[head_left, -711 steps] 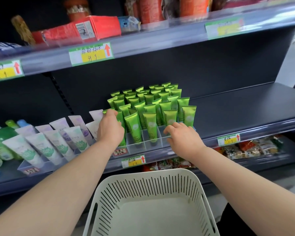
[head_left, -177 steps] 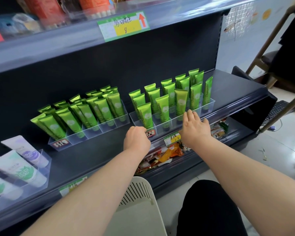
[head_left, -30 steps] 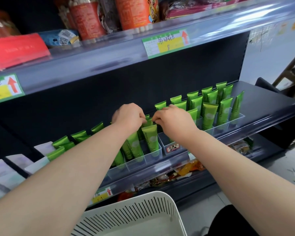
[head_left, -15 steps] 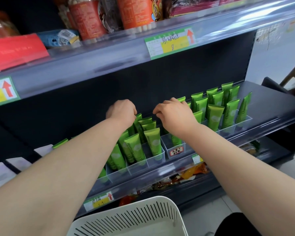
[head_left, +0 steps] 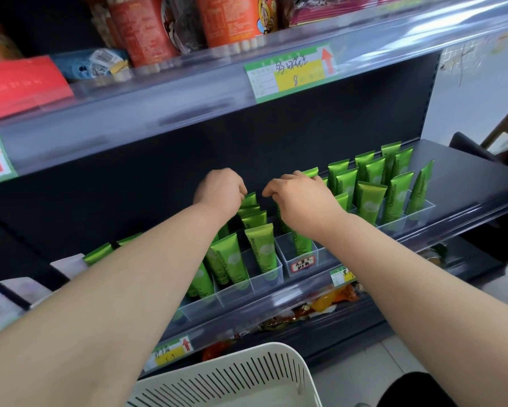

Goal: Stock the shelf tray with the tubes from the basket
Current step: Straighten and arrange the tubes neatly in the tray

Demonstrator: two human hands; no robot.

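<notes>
Head view takes in a dark shelf (head_left: pixel 458 165) that carries two clear trays side by side: the left tray (head_left: pixel 247 292) and the right tray (head_left: pixel 405 221), both filled with upright green tubes (head_left: pixel 367 201) standing crimp-end up, their long axes leaning slightly back. Below, the white basket (head_left: pixel 247 371) shows only its rim and slotted wall; no tube is visible in the part seen. Both hands reach to the back rows where the trays meet. The left hand (head_left: pixel 220 189) curls over the crimped tops of the left tray's rear tubes, fingertips touching them. The right hand (head_left: pixel 302 198) bends over the right tray's rear corner, touching a tube top. Whether either hand pinches a tube I cannot tell. The tubes lie directly below the fingertips, so each hand likely only straightens its own side.
</notes>
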